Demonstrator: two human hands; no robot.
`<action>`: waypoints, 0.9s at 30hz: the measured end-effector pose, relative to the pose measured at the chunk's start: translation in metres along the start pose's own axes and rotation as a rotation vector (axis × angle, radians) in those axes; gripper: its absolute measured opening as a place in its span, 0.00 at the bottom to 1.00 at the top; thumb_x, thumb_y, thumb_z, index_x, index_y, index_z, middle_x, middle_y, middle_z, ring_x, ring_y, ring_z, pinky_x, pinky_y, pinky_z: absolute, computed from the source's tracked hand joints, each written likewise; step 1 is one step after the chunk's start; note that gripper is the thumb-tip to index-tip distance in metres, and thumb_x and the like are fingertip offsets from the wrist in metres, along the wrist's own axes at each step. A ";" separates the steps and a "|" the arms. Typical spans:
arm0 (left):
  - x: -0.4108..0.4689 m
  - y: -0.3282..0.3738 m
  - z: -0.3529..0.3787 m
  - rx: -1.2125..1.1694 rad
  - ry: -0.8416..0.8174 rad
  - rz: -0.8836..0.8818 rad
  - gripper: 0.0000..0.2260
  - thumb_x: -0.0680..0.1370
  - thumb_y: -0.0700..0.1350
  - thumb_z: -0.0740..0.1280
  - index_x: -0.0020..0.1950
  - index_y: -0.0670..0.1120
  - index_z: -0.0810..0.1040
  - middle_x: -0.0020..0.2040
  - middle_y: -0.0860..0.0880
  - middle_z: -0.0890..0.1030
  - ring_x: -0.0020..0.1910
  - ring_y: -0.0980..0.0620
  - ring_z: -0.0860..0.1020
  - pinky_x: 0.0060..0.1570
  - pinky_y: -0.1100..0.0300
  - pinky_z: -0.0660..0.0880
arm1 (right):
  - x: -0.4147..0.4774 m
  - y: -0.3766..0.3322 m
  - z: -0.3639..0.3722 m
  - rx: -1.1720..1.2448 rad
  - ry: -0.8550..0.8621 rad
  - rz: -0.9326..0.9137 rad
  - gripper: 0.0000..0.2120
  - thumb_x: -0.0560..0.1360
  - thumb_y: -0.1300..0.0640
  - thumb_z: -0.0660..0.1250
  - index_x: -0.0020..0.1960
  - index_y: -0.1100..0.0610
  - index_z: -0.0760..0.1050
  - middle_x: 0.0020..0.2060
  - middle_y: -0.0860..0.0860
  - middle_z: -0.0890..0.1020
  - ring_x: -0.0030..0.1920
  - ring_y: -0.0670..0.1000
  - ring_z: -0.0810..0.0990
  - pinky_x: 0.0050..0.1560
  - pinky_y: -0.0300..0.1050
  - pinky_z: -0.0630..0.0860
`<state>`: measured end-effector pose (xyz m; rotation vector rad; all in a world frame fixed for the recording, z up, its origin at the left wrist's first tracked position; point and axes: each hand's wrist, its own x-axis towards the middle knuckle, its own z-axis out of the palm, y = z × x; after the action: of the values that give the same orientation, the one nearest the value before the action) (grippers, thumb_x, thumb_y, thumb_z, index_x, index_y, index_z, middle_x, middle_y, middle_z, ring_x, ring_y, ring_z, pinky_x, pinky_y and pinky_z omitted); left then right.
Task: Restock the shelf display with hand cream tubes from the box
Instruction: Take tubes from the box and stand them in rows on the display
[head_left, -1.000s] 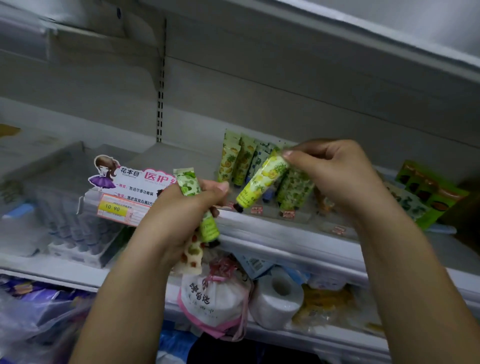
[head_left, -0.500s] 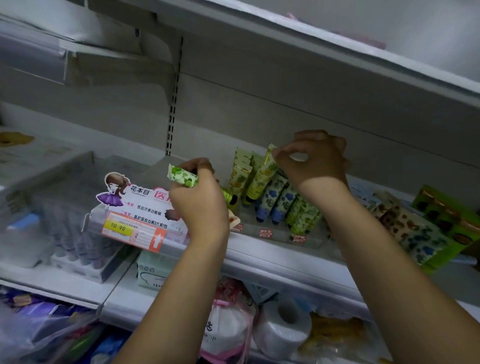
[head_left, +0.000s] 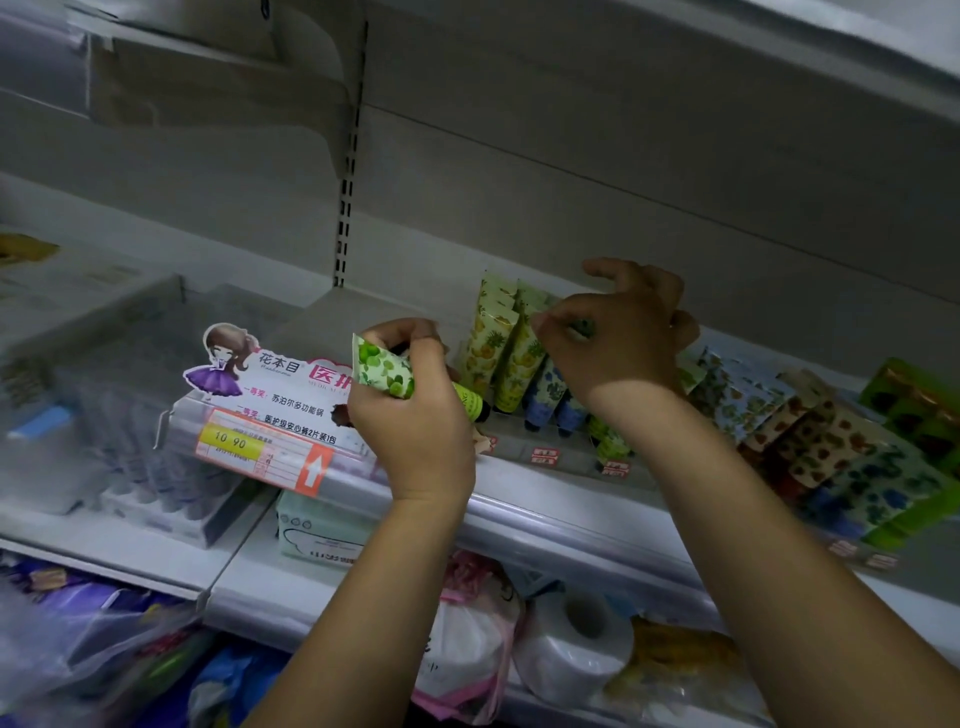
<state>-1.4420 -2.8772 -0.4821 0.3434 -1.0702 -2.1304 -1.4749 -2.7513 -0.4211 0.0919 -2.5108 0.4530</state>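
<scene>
My left hand (head_left: 415, 431) grips a green lime-patterned hand cream tube (head_left: 384, 370), crimped end up, in front of the shelf's edge. Just to its right, hand cream tubes stand in a display tray (head_left: 550, 457): yellow pineapple tubes (head_left: 491, 338), blue-patterned ones (head_left: 545, 395) and green ones (head_left: 608, 441). My right hand (head_left: 623, 338) hovers over the tops of these tubes with curled fingers. Its thumb and forefinger pinch the top of one tube, which is mostly hidden behind the hand. No box is in view.
More patterned tubes (head_left: 831, 436) lean in rows at the right, beside a green package (head_left: 914, 405). A cartoon price sign (head_left: 260, 410) stands left of my left hand. Below lie a toilet roll (head_left: 571, 649) and a pink-trimmed bag (head_left: 467, 639). Another shelf overhangs close above.
My right hand carried the yellow pineapple tube up into the display row and has shifted slightly right over the tube tops. My left hand rose to the shelf's edge with the green tube.
</scene>
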 end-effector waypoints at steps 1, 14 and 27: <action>-0.001 0.000 0.000 -0.002 -0.011 0.024 0.10 0.78 0.37 0.67 0.40 0.51 0.78 0.32 0.56 0.80 0.34 0.51 0.77 0.38 0.50 0.76 | 0.000 0.000 0.001 -0.007 -0.006 -0.007 0.09 0.75 0.44 0.71 0.39 0.44 0.84 0.70 0.41 0.70 0.73 0.52 0.55 0.61 0.48 0.51; -0.003 -0.006 -0.003 -0.080 -0.087 0.106 0.06 0.76 0.39 0.66 0.41 0.49 0.76 0.31 0.54 0.78 0.30 0.53 0.75 0.32 0.58 0.74 | -0.002 -0.001 0.003 -0.073 -0.009 -0.028 0.07 0.77 0.44 0.68 0.44 0.43 0.83 0.72 0.42 0.67 0.76 0.52 0.52 0.70 0.57 0.48; -0.011 0.014 -0.006 -0.041 -0.231 -0.099 0.08 0.81 0.42 0.67 0.42 0.49 0.76 0.30 0.51 0.78 0.31 0.52 0.75 0.39 0.51 0.75 | -0.027 -0.006 -0.022 0.240 0.176 0.011 0.04 0.77 0.46 0.69 0.43 0.39 0.79 0.65 0.41 0.73 0.73 0.46 0.59 0.69 0.49 0.57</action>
<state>-1.4246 -2.8789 -0.4757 0.1354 -1.1576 -2.3199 -1.4400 -2.7499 -0.4169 0.1245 -2.2772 0.7329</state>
